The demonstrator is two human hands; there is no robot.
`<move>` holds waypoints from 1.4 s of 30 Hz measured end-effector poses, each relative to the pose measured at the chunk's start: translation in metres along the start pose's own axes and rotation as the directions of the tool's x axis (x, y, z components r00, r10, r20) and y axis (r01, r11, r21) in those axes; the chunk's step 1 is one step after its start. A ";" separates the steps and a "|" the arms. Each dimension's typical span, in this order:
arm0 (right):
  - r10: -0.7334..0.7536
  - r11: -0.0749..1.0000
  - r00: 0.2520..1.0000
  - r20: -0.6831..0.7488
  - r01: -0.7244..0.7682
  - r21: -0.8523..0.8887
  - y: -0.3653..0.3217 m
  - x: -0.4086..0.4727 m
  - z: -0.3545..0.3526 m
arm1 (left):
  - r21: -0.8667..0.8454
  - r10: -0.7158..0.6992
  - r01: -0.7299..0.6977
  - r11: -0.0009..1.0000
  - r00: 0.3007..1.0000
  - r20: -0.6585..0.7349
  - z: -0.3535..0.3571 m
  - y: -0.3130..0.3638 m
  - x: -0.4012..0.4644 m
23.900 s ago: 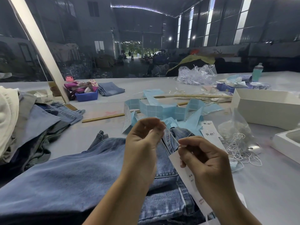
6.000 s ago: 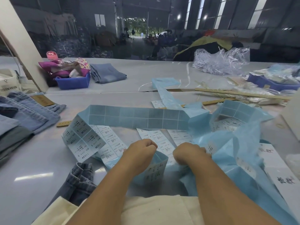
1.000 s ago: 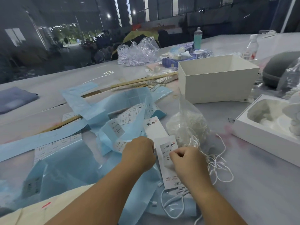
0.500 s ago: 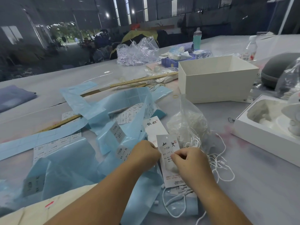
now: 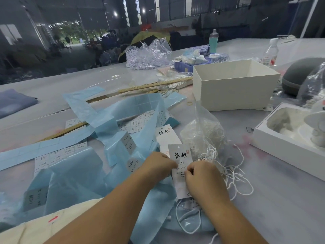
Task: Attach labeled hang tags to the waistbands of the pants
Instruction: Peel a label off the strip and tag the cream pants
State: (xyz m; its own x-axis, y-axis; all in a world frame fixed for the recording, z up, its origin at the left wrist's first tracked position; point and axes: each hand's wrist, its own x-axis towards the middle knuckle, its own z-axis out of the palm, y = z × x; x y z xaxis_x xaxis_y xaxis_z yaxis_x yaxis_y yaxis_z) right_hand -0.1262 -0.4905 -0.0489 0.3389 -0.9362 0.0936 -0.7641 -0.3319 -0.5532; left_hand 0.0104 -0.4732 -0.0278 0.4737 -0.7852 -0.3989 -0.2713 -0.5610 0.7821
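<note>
Matt paper hang tag; glossy blue backing sheets; wooden ruler

White hang tag, pale-blue label backing, cream pants.

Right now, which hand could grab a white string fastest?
Probably the right hand. The loose white strings lie just beside it, spilling from the clear bag, while the left hand sits on the tag's far side.

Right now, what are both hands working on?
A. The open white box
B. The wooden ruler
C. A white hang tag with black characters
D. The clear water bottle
C: the left hand and right hand meet on the white hang tag, pinching at its sticker area, while the wooden ruler, white box and water bottle lie untouched farther back.
</note>
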 end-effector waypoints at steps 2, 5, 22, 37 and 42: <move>0.001 1.000 1.000 0.012 -0.001 -0.030 -0.002 0.000 -0.001 | 0.029 0.014 -0.014 0.999 1.000 0.010 0.004 -0.001 -0.002; 0.001 0.998 1.000 0.002 -0.001 -0.059 -0.005 0.000 -0.002 | 0.063 0.045 -0.045 0.997 0.999 0.001 0.008 -0.002 -0.001; -0.013 0.999 0.820 -0.572 -0.016 -0.045 0.024 0.011 -0.024 | -0.537 0.036 -0.029 0.843 0.999 0.002 -0.020 0.015 -0.010; -0.197 0.959 0.659 -0.726 0.282 -0.004 0.024 0.011 -0.025 | -0.386 0.056 -0.051 0.921 0.998 0.002 -0.021 0.010 -0.005; -0.032 0.825 0.652 -0.758 0.445 0.348 0.013 0.007 -0.029 | -0.297 0.080 -0.119 0.947 0.987 -0.142 -0.019 0.017 -0.014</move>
State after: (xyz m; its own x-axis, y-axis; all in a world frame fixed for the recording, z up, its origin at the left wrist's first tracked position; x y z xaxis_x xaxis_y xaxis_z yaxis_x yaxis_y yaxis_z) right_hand -0.1497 -0.5045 -0.0314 -0.1703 -0.6872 0.7062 -0.2886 -0.6505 -0.7025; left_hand 0.0152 -0.4667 0.0004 0.5646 -0.7823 -0.2632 -0.0646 -0.3598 0.9308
